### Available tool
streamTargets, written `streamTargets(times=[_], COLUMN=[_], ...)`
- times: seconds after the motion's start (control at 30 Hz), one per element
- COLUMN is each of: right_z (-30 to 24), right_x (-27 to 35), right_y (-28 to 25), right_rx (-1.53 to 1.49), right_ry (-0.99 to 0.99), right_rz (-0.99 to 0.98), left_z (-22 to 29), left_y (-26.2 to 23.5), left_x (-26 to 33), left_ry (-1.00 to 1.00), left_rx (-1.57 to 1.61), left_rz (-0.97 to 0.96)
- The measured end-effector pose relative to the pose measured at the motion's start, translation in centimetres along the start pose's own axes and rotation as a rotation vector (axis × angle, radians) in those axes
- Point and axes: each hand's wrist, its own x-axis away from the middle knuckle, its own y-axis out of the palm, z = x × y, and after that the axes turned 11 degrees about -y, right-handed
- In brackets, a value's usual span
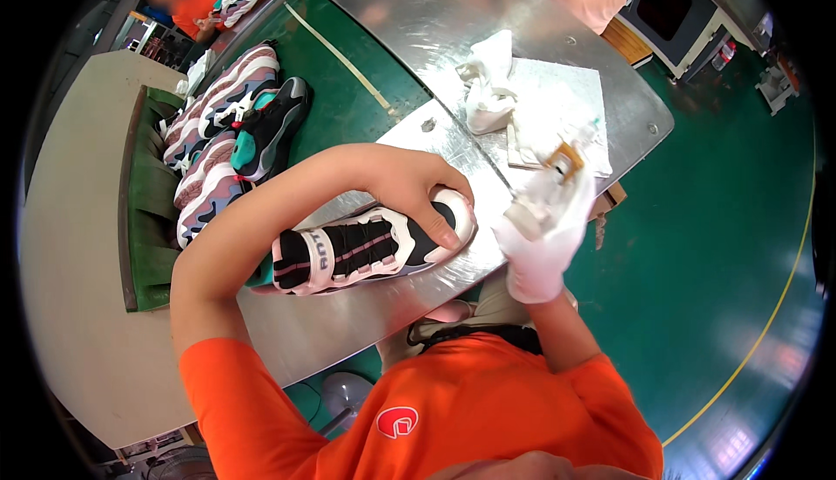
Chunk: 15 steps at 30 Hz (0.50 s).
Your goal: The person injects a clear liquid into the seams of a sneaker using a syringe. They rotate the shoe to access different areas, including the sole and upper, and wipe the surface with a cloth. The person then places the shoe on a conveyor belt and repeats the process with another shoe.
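Observation:
A white and black sneaker [357,251] with a pale strap lies on the metal worktable [335,332], its toe pointing right. My bare left hand [409,186] is closed around the toe, thumb on top and fingers on the far side. Just right of the toe, my right hand [544,258] wears a white glove and is raised near the table's edge. Its fingers are curled around something pale, blurred by motion, with a small brownish-yellow square piece [564,162] at its far end. I cannot make out what that held thing is.
White cloths [489,88] and a white square pad [566,84] lie beyond my right hand. At left, several sneakers [218,123] rest beside a green tray [150,219], a black and teal one [272,127] among them. Two other people are across the table, one holding a sneaker [239,3].

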Motion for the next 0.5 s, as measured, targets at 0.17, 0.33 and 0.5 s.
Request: streamTargets(times=[0.17, 0.33, 0.5], right_z=[0.7, -2.0, -2.0], right_x=[-1.5, -4.3, -3.7], right_y=[5.3, 7.1, 0.8], right_rx=[0.031, -0.238, 0.058], right_ry=[-0.141, -0.074, -0.177], right_rz=[-0.043, -0.111, -0.444], left_z=[0.4, 0.0, -0.8], left_y=[2.6, 4.9, 8.6], left_x=[2.6, 7.7, 15.5], left_ry=[0.219, 0.259, 0.411], left_rx=[0.104, 0.182, 0.34], left_rz=[0.248, 0.467, 0.955])
